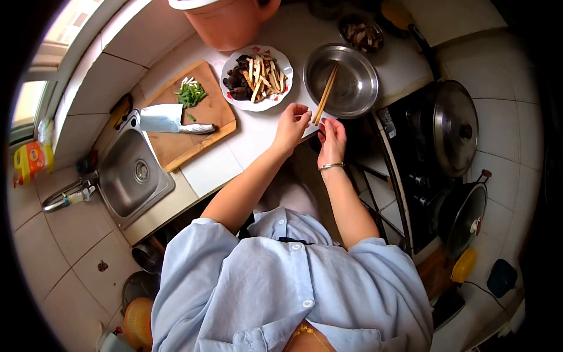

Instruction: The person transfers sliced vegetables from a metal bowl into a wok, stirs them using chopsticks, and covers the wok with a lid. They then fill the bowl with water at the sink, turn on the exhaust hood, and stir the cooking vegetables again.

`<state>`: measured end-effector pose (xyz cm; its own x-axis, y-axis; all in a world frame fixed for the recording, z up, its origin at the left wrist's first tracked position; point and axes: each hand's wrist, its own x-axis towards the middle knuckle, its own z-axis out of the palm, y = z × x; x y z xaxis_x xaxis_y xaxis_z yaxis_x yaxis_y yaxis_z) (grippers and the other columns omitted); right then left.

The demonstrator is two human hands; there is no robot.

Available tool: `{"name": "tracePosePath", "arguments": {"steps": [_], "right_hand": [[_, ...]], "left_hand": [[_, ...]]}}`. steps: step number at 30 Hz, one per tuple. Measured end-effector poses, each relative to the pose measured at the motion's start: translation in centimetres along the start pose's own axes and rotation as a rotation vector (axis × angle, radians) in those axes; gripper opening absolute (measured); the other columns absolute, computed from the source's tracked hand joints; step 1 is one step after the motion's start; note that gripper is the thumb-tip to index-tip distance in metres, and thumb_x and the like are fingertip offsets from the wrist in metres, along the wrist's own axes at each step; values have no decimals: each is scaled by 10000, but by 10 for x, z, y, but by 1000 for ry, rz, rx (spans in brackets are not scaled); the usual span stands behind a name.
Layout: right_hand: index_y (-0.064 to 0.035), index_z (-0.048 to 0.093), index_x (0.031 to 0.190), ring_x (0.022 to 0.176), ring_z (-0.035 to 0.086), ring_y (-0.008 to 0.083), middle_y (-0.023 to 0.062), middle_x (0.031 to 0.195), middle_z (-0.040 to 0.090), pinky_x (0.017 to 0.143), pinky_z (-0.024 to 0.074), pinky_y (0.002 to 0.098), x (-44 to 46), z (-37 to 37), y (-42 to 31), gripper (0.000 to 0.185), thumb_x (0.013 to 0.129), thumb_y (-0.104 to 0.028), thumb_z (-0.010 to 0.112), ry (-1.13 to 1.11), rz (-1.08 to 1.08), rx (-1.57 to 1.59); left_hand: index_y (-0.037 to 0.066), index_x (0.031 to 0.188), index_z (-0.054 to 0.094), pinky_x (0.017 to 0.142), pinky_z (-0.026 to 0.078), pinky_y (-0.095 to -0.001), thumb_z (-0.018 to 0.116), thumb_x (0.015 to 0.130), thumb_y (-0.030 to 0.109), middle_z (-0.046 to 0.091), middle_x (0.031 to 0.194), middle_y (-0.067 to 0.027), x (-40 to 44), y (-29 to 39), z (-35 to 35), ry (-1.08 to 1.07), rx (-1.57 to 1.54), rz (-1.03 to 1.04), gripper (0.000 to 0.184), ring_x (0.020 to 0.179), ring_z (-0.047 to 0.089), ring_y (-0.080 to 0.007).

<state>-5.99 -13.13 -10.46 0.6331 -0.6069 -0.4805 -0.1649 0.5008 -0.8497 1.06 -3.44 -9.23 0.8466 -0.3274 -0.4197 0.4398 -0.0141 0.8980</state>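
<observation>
A steel bowl [356, 85] stands at the counter's front edge with chopsticks [326, 94] leaning in it. My left hand [292, 124] is just left of the chopsticks' lower ends, its fingers curled together. Close by on the right, below the bowl, my right hand [332, 141] has bent fingers; what either hand holds, if anything, is too small to make out. Left of the bowl is a white plate [226, 97] of dark fungus and pale strips. A cutting board [217, 111] carries chopped green onion [191, 94] and a cleaver [161, 118].
A sink [126, 170] with a faucet [64, 198] lies at the left. The stove [404, 152] on the right bears a lidded pan [454, 129] and a wok [466, 220]. At the back stand an orange pot [226, 26] and a small bowl of sliced food [360, 33].
</observation>
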Motion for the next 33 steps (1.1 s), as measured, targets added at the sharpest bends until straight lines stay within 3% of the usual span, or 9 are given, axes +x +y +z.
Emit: {"name": "tracePosePath", "arguments": {"steps": [2, 6, 10, 17, 21, 27, 33], "right_hand": [[-106, 554, 1058, 889, 580, 79, -18, 1012, 626, 743, 393, 233, 12, 2, 3, 159, 936, -201, 590, -10, -9, -10], [-91, 566, 1029, 838, 578, 64, -14, 945, 634, 660, 385, 202, 19, 5, 6, 123, 934, -166, 588, 7, -3, -16], [-58, 573, 1020, 774, 529, 49, -12, 915, 621, 663, 401, 194, 14, 12, 4, 96, 927, -81, 575, -38, -4, 44], [-2, 551, 1013, 817, 540, 90, 29, 920, 582, 761, 470, 232, -11, 42, 0, 101, 913, -4, 567, -212, -108, 50], [-12, 534, 1015, 833, 544, 85, 26, 928, 579, 769, 464, 222, -9, 71, 17, 149, 883, 22, 595, -290, -148, -8], [-12, 512, 1030, 819, 544, 85, 31, 923, 572, 745, 478, 218, -5, 94, 32, 181, 871, 43, 580, -404, -141, -56], [-12, 500, 1045, 782, 538, 84, 33, 905, 566, 715, 484, 215, 6, 96, 47, 216, 855, 54, 581, -389, -79, -90]], "left_hand": [[-43, 1014, 547, 733, 543, -285, 614, 898, 105, 615, 979, -118, 14, -1, 5, 18, -41, -21, 200, 833, 625, -154], [-57, 857, 560, 553, 488, -250, 648, 839, 52, 630, 706, -83, 22, 0, 18, 33, -105, 17, 142, 610, 602, -119], [-59, 849, 587, 541, 484, -250, 652, 832, 28, 629, 690, -70, 23, -7, 16, 36, -83, 2, 111, 603, 593, -104], [-37, 920, 595, 593, 465, -220, 659, 857, 37, 647, 783, -59, -8, 9, -10, 183, -170, 62, 117, 674, 578, -86], [-32, 955, 608, 728, 532, -247, 660, 861, 32, 664, 866, -72, -2, 1, -38, 298, -147, 130, 125, 770, 629, -112], [-28, 964, 613, 701, 529, -242, 650, 872, 39, 666, 860, -63, 1, -3, -62, 370, -155, 147, 119, 756, 622, -98], [-20, 957, 619, 646, 533, -252, 644, 870, 36, 671, 804, -67, 6, -7, -70, 386, 70, 129, 106, 708, 630, -99]]}}
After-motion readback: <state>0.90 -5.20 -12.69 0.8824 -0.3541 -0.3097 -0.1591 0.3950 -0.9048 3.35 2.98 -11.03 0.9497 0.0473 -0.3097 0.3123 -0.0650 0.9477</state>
